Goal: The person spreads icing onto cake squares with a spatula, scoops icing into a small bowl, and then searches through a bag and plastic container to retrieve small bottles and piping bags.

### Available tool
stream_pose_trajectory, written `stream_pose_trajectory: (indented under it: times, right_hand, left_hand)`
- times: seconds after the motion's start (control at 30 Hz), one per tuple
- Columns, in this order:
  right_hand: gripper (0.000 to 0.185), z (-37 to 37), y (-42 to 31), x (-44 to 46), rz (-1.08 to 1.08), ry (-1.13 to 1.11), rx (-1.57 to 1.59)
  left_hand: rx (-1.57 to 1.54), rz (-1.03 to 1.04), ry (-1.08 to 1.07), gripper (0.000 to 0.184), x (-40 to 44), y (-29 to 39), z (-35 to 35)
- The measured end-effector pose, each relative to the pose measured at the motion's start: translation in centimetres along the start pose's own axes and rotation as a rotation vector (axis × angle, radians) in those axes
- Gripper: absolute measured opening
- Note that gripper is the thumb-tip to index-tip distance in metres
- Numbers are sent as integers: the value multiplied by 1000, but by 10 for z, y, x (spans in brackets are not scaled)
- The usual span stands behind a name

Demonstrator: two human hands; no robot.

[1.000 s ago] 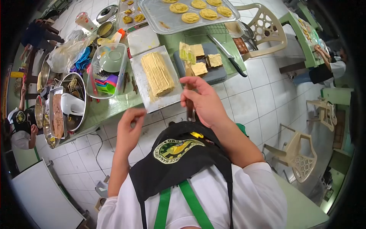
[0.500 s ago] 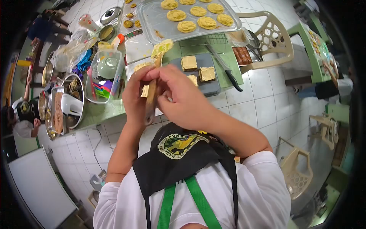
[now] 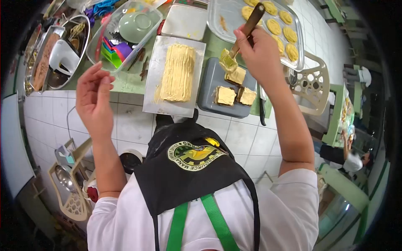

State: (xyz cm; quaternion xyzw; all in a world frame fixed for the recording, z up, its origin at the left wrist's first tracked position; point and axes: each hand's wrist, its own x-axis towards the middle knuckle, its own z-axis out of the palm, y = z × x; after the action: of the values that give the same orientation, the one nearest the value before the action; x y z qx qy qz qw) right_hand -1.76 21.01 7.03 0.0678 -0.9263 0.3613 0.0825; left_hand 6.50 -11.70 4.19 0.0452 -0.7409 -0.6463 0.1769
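Note:
My right hand (image 3: 257,48) grips the dark handle of a spatula (image 3: 252,21), its cream-smeared blade pointing down over the back of a grey board. Frosted cake squares (image 3: 225,96) sit on that grey board (image 3: 207,90); the blade is close to the rearmost one. My left hand (image 3: 95,98) is held in the air at the table's front edge, fingers apart and empty. Between my hands, a ridged cream-covered log cake (image 3: 177,73) rests on a silver board (image 3: 153,62).
Behind the grey board is a tray (image 3: 216,21) of yellow pastries. A knife (image 3: 262,109) lies right of the grey board. Left are a clear bin (image 3: 93,46) of utensils and a bowl holding a mixer (image 3: 63,56). A chair (image 3: 312,85) and a co-worker (image 3: 353,162) are at right.
My hands have separated: the right moved right and forward with the spatula, the left moved left and let go. The view has shifted, and the log cake is uncovered.

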Motion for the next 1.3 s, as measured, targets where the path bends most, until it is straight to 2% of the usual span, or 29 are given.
stream_pose_trajectory:
  times: [0.07,0.13,0.2,0.27,0.37,0.5,0.77,1.0,1.3]
  right_hand:
    - [28,19,0,6,41,-68,-88]
    - [25,33,0,7,-9,-111,-153]
    - [22,43,5,4,0,-120,-125]
    - [18,47,7,0,-70,-102,-268]
    - [15,52,4,-3,-73,-104,-292]
    - [16,52,-1,0,10,-190,-286]
    - [15,54,5,13,-91,-128,-334]
    - [14,59,6,13,-74,-122,-288]
    - [16,61,9,19,-83,-97,-380]
  left_hand:
    - [-4,-45,24,28,9,-15,-19]
    - [49,-63,43,28,17,-25,-34]
    - [65,-74,49,27,24,-32,-44]
    - [55,-74,45,27,31,-37,-50]
    - [64,-69,37,27,39,-41,-51]
    - [42,-49,7,27,43,-43,-48]
    - [49,-41,-6,27,41,-44,-47]
    - [61,-52,2,27,38,-47,-51]
    - [78,-63,5,29,35,-48,-59]
